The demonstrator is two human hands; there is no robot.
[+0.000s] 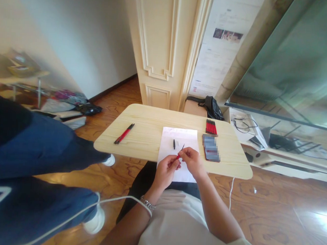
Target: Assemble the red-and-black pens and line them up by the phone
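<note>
My left hand (166, 169) is closed around a red pen barrel (178, 157), low over the near part of a white sheet of paper (168, 137). My right hand (192, 160) meets it there, its fingertips pinching a thin dark pen refill (183, 147) that points up from the barrel. How far the refill sits inside the barrel is hidden by the fingers. Just beyond the hands, a short black pen part (174, 144) lies on the sheet, with a small pale piece (178, 143) beside it.
Red-and-black pens (124, 133) lie at the table's left; a row of several more (211, 127) is at the right, above a phone (211, 148). The wooden table (147, 118) has rounded corners. Another person's legs (51, 146) stand close on the left. A white cable (116, 199) crosses my left forearm.
</note>
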